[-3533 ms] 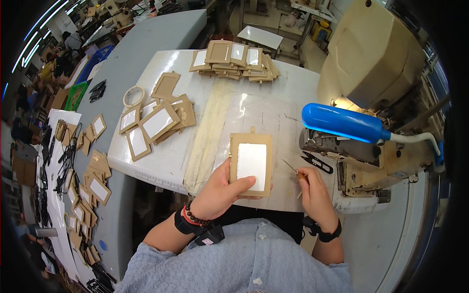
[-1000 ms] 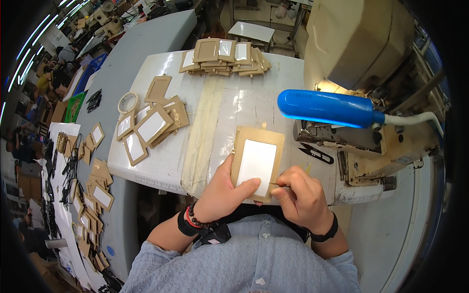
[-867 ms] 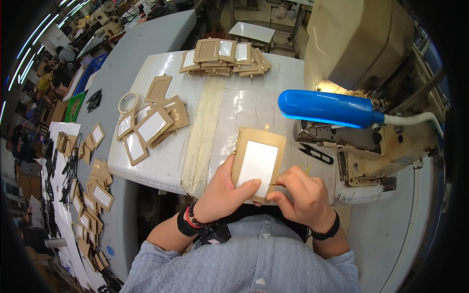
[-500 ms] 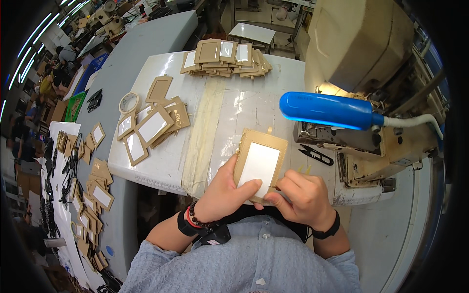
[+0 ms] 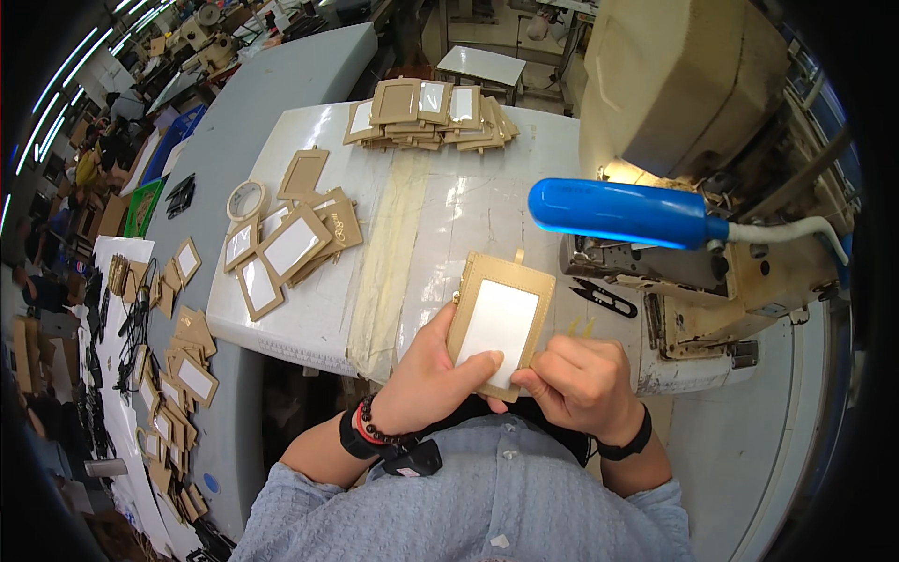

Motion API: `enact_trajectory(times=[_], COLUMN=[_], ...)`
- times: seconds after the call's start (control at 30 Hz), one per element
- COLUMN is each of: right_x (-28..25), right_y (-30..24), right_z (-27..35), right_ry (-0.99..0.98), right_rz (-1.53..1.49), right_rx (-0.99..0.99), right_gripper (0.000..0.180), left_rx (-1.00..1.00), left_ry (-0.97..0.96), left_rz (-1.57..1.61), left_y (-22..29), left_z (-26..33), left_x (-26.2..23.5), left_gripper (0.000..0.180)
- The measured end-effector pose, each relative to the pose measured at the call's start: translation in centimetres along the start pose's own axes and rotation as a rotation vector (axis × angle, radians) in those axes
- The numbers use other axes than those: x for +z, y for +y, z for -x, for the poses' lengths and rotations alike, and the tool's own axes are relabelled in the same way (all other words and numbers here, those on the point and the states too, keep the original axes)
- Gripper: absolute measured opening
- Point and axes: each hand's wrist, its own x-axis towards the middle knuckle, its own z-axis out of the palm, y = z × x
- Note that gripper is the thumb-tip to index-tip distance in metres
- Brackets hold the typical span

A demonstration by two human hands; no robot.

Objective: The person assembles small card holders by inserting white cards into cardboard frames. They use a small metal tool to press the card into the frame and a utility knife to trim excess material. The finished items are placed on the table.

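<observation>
A tan card holder [image 5: 521,273] with a stitched border, a white window and a small tab on top is tilted slightly over the table's front edge. My left hand [image 5: 426,386] grips it from the left, thumb flat across the window and fingers behind. At its lower right edge, my right hand [image 5: 588,386] is closed, thumb and forefinger pinched together. Whatever lies in that pinch, if anything, is too small to make out. Black thread snips [image 5: 604,298] lie on the table beyond my right hand.
A sewing machine [image 5: 688,80] with a blue rounded cylinder [image 5: 618,214] stands on the right. More card holders are stacked at the table's far side [image 5: 397,99] and piled on its left [image 5: 292,245], beside a tape roll [image 5: 246,199]. Several others cover the grey side table [image 5: 281,80].
My right hand has drawn slightly right and down, away from the window's lower edge, uncovering the holder's lower right corner. My left hand keeps its grip on the card holder.
</observation>
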Motion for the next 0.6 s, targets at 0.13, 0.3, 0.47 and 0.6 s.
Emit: enact_trajectory(times=[0.13,0.3,0.47,0.6], right_x=[-0.1,0.1,-1.0,-1.1], right_y=[-0.1,-0.8,-2.0,-2.4], right_z=[0.0,0.1,0.2,0.7], right_ry=[0.002,0.009,0.130,0.138], right_rz=[0.009,0.124,0.165,0.137], right_rx=[-0.010,0.067,0.188,0.121], right_gripper=[0.029,0.020,0.009,0.021], left_rx=[-0.001,0.050,0.061,0.058], left_ry=[0.003,0.020,0.059,0.029], left_rz=[0.000,0.006,0.090,0.144], left_y=[0.2,-0.3,-0.2,-0.3], left_z=[0.1,-0.3,-0.2,-0.3], left_x=[0.2,0.2,0.2,0.2], left_gripper=[0.047,0.048,0.048,0.049])
